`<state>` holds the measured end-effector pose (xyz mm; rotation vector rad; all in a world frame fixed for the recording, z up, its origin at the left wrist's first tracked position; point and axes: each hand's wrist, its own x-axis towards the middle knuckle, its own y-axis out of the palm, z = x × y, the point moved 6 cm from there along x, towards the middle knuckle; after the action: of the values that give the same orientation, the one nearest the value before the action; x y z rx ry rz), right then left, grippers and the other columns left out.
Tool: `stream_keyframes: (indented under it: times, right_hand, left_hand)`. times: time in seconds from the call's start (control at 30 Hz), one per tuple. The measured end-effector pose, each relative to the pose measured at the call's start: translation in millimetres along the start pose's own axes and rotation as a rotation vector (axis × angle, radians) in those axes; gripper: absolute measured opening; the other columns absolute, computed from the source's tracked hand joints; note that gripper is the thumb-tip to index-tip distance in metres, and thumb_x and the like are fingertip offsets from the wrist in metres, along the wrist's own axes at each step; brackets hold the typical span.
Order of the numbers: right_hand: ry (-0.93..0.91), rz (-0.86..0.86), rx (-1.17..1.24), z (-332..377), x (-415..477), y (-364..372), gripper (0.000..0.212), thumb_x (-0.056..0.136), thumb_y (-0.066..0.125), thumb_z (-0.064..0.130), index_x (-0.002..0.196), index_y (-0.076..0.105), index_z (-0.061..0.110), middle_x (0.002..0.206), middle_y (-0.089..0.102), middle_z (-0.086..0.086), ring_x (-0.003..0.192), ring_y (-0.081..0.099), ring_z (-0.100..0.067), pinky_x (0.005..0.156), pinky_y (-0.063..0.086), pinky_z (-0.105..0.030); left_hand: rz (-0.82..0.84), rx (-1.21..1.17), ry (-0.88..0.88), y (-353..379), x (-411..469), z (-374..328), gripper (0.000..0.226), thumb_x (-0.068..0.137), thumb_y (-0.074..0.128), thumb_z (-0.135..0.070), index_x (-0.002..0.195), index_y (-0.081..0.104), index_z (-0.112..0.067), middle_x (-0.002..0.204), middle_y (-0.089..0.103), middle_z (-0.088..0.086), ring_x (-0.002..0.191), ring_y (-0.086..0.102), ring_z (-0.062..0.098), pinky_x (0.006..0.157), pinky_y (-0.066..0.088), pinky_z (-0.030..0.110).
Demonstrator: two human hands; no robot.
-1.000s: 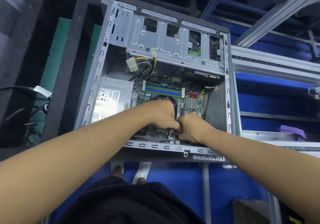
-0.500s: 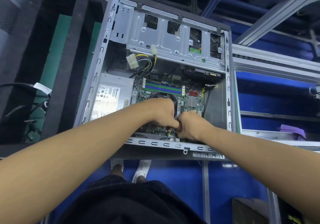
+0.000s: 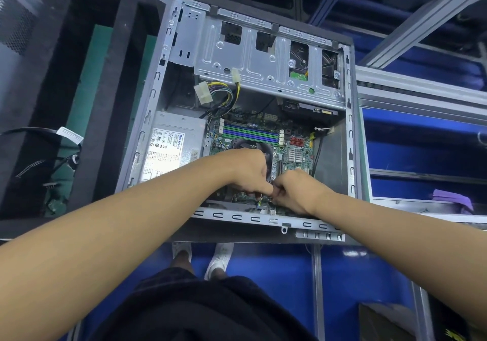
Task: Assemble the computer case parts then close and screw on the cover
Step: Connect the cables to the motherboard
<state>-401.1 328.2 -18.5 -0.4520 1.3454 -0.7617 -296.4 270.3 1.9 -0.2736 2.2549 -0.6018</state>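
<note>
Computer case (image 3: 237, 216) lies open on its side; no cover in view. Left hand (image 3: 250, 174) and right hand (image 3: 296, 193) meet at the motherboard's (image 3: 297, 156) near edge, fingers (image 3: 264, 189) curled, pinching a small part hidden beneath them. Risk: forcing it in misaligned could bend pins; a slip could snag the thin wires (image 3: 259, 203) just below.

One computer case (image 3: 151, 95), one power supply (image 3: 174, 143), two hands, namely left hand (image 3: 250, 173) and right hand (image 3: 295, 193), and two white shoes (image 3: 220, 257).
</note>
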Motion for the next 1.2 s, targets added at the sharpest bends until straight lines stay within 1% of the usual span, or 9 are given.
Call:
stream_keyframes:
  times: [0.23,0.43,0.57,0.63,0.7,0.8,0.9,1.03,1.2]
  right_hand:
    - [0.065,-0.001,0.04,-2.5,4.4,0.4,0.008,0.087,0.077,0.004,0.088,0.078,0.012,0.086,0.076,-0.001,0.081,0.059,-0.01,0.075,0.045,-0.018]
    - [0.097,-0.009,0.011,-4.0,8.2,-0.1,0.022,0.087,0.073,0.001,0.075,0.068,0.02,0.056,0.051,0.017,0.061,0.052,-0.001,0.056,0.039,-0.013]
    - [0.109,-0.008,0.003,-6.3,11.4,2.6,0.014,0.088,0.07,0.001,0.086,0.078,0.013,0.062,0.057,0.012,0.078,0.061,-0.015,0.074,0.05,-0.023]
    - [0.102,-0.007,0.003,-5.4,13.2,3.2,0.011,0.088,0.071,0.004,0.091,0.079,0.012,0.075,0.067,0.001,0.087,0.066,-0.02,0.081,0.054,-0.026]
    - [0.1,-0.005,-0.011,-3.8,15.0,3.7,0.01,0.089,0.07,0.008,0.096,0.077,0.006,0.094,0.072,-0.011,0.094,0.068,-0.027,0.081,0.055,-0.031]
    - [0.099,0.011,-0.052,-2.4,16.0,5.4,0.015,0.092,0.069,0.01,0.103,0.075,0.003,0.102,0.07,-0.017,0.094,0.065,-0.029,0.073,0.051,-0.03]
    - [0.094,0.038,-0.032,-3.8,14.9,5.9,0.018,0.095,0.064,0.01,0.107,0.075,0.003,0.109,0.07,-0.015,0.105,0.065,-0.028,0.083,0.055,-0.031]
    - [0.089,0.06,0.026,-3.5,13.5,2.5,0.021,0.096,0.058,0.006,0.107,0.076,0.003,0.11,0.074,-0.013,0.105,0.069,-0.027,0.096,0.056,-0.036]
    - [0.076,0.044,-0.009,1.2,12.5,5.3,0.019,0.096,0.06,0.005,0.109,0.073,0.002,0.112,0.071,-0.016,0.104,0.069,-0.03,0.095,0.057,-0.039]
  left_hand:
    - [0.003,0.052,0.002,1.2,-2.3,-2.8,0.027,0.085,0.062,-0.034,0.067,0.066,-0.014,0.045,0.042,-0.005,0.049,0.04,0.019,0.051,0.035,0.024]
    - [-0.04,0.102,0.01,7.0,0.3,-10.9,0.037,0.089,0.062,-0.038,0.061,0.065,-0.013,0.049,0.048,-0.003,0.055,0.047,0.02,0.054,0.038,0.028]
    - [-0.034,0.134,-0.023,8.9,1.8,-7.9,0.038,0.089,0.061,-0.04,0.061,0.072,-0.016,0.041,0.049,-0.008,0.044,0.047,0.006,0.046,0.033,0.024]
    - [-0.036,0.156,-0.039,9.9,2.8,-6.6,0.038,0.088,0.061,-0.04,0.064,0.072,-0.014,0.044,0.048,-0.005,0.047,0.045,0.011,0.046,0.032,0.024]
    - [-0.035,0.148,-0.044,10.8,4.8,-6.4,0.039,0.088,0.061,-0.04,0.065,0.072,-0.011,0.05,0.049,-0.002,0.05,0.046,0.015,0.047,0.033,0.024]
    - [-0.016,0.155,-0.047,12.2,6.8,-6.4,0.038,0.087,0.061,-0.042,0.065,0.073,-0.013,0.051,0.051,-0.001,0.053,0.047,0.018,0.048,0.036,0.024]
    - [0.015,0.142,-0.053,10.8,3.3,-3.2,0.048,0.088,0.06,-0.046,0.047,0.064,-0.021,0.038,0.047,-0.007,0.047,0.044,0.014,0.047,0.034,0.024]
    - [0.153,-0.045,-0.093,13.0,-5.5,3.6,0.031,0.091,0.058,-0.037,0.079,0.079,-0.017,0.037,0.051,-0.009,0.036,0.043,0.01,0.041,0.036,0.014]
    - [0.17,-0.023,-0.077,14.3,-7.1,0.5,0.031,0.091,0.061,-0.039,0.085,0.078,-0.014,0.04,0.049,-0.009,0.034,0.041,0.006,0.052,0.04,0.022]
